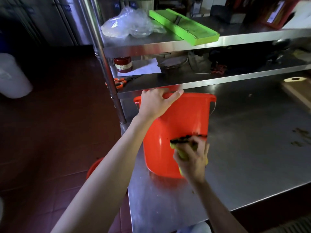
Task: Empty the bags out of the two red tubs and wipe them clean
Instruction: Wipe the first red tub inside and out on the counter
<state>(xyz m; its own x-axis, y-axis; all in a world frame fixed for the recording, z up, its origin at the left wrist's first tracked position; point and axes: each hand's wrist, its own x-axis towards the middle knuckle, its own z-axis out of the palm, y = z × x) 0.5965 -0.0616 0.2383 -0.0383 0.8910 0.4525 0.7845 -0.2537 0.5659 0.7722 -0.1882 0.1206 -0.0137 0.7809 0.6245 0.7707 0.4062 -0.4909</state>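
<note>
On the steel table (252,148), under the lowest shelf of a metal rack, a red tub (176,118) stands with its smooth, glossy plastic wall toward the camera. The left hand (155,103) curls over the tub's far rim, fingers hooked on the edge and thumb stretched along the lip. The right hand (193,158) grips a yellow sponge (183,153) with a dark scouring face, fingers closed round it, pressing it against the tub's outer wall low on the right side. A thin wire handle hangs down the tub's right flank. Left of the tub, down on the dark red floor, the curved edge of a second red tub (94,167) peeps out behind the left forearm. Above the tub, the rack holds orange-handled scissors (119,82), a dark red jar (122,63) with a pale label whose writing is too small to read, crumpled clear plastic bags (129,24), and a long bright green board (183,26).
</note>
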